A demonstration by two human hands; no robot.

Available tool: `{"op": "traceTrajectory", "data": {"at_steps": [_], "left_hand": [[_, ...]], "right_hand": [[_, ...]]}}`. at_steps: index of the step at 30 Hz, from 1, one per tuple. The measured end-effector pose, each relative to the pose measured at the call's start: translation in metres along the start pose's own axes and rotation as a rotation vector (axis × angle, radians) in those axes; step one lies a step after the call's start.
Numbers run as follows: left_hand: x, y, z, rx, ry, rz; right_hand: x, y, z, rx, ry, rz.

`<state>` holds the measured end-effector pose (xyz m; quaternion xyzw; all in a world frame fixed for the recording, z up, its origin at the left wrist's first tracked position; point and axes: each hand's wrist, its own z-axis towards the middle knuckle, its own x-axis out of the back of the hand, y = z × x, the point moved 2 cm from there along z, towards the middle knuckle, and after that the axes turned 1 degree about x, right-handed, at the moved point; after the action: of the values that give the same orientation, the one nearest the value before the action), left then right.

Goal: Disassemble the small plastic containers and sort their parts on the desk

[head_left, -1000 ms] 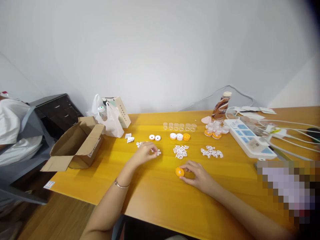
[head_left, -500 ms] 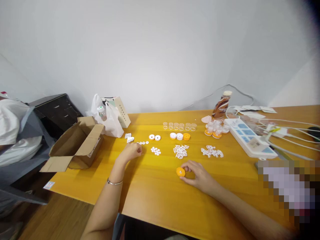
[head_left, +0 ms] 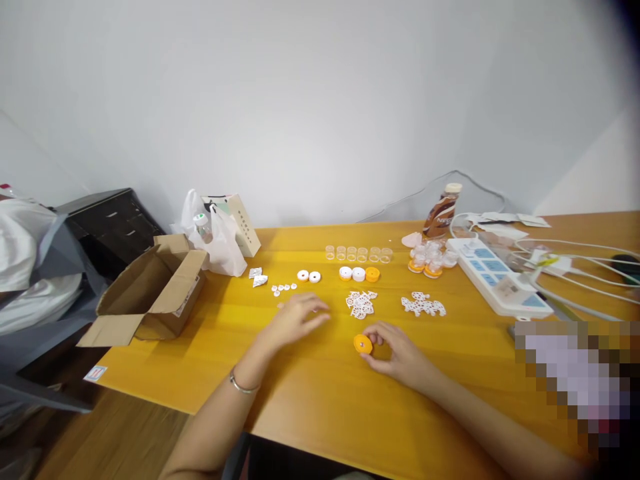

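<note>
My right hand [head_left: 397, 350] grips a small orange round disc [head_left: 363, 344] by its edge, thumb below and fingers above. The disc's face, with a small pale centre, is turned toward me. My left hand [head_left: 300, 319] hovers to its left, fingers stretched to the right and thumb apart, with nothing visible in it. It covers the spot of the small white round pieces. Beyond my hands lie a heap of white perforated pieces [head_left: 361, 305] and a second heap of white perforated pieces [head_left: 423, 305]. Several tiny white parts [head_left: 285, 287] lie near my left wrist's far side.
Farther back are white rings [head_left: 315, 277], white and orange round caps [head_left: 359, 274], and a row of clear cups [head_left: 352, 254]. To the left stand an open cardboard box [head_left: 170, 293] and plastic bag [head_left: 227, 250]. At right are a bottle [head_left: 443, 212] and power strip [head_left: 500, 277].
My left hand has moved right from beside the tiny white parts to over the small white round pieces, and its fingers have spread. My right hand keeps the orange disc, tilted slightly differently.
</note>
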<state>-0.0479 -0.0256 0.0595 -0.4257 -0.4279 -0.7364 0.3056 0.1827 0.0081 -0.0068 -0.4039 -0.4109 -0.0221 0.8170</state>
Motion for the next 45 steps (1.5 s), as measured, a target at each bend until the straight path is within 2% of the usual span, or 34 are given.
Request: {"op": "traceTrajectory", "data": {"at_steps": [3,6,8,11,14,17,19,21,26,33,36,39,42,45], "left_hand": [[-0.029,0.027,0.002,-0.221,-0.075,-0.055],[-0.048,0.038,0.002,-0.335,-0.049,0.004],[-0.053,0.038,0.002,-0.362,-0.006,0.054],[-0.05,0.032,0.001,-0.376,0.055,0.086],[-0.037,0.015,0.004,-0.278,0.175,0.094],[-0.022,-0.014,0.014,-0.037,0.291,0.118],[-0.015,-0.034,0.024,0.142,0.31,0.139],[-0.013,-0.051,0.035,0.272,0.281,0.161],[-0.021,-0.073,0.053,0.355,0.244,0.183],[-0.027,-0.08,0.055,0.373,0.218,0.201],[-0.025,-0.075,0.054,0.353,0.228,0.206],[-0.026,-0.057,0.047,0.302,0.244,0.204],[-0.032,-0.023,0.033,0.099,0.227,0.141],[-0.044,0.014,0.015,-0.103,0.137,0.05]], "right_hand": [[0.002,-0.001,0.0,0.028,0.036,0.049],[0.004,-0.001,0.0,0.056,0.053,0.097],[0.005,0.0,0.0,0.051,0.058,0.121],[0.005,0.003,0.0,0.018,0.047,0.147],[0.002,0.007,0.0,-0.013,0.034,0.115],[-0.002,0.011,0.0,-0.007,0.0,0.028],[-0.004,0.012,0.0,0.008,-0.02,-0.017],[-0.005,0.012,0.0,0.019,-0.023,-0.037],[-0.004,0.009,0.0,0.048,-0.027,-0.027],[-0.002,0.006,0.002,0.035,-0.02,0.003],[-0.002,0.006,0.002,0.03,-0.034,0.011],[-0.002,0.005,0.001,0.018,-0.027,0.03],[0.0,0.005,0.0,-0.002,0.02,0.081],[0.014,0.013,0.003,-0.002,0.115,0.088]]}}
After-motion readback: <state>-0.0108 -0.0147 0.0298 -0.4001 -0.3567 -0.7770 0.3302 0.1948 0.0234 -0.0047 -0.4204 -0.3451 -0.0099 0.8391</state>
